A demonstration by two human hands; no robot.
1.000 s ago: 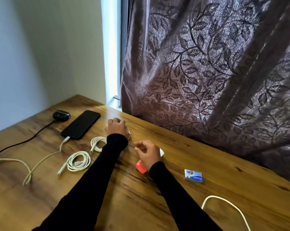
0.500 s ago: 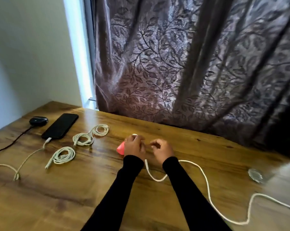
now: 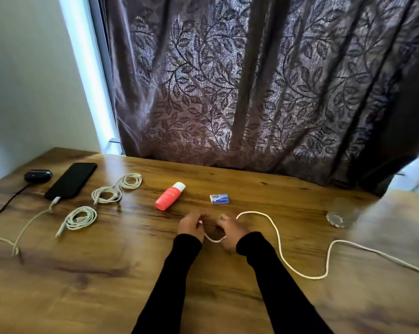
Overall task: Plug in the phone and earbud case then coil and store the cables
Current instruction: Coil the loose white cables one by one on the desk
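Coiling is underway: the left hand (image 3: pixel 191 225) and right hand (image 3: pixel 230 231) both pinch the loose white cable (image 3: pixel 279 244), fingers clamped on its first loop between them. Next, draw in the slack trailing right.

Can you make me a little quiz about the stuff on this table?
1. True or false: the phone has a cable plugged in.
2. How many coiled white bundles lie on the table? A) one B) two C) three
3. Fill in: both hands, left hand and right hand, hold a long white ____.

Key: 1 true; 2 C; 3 cable.
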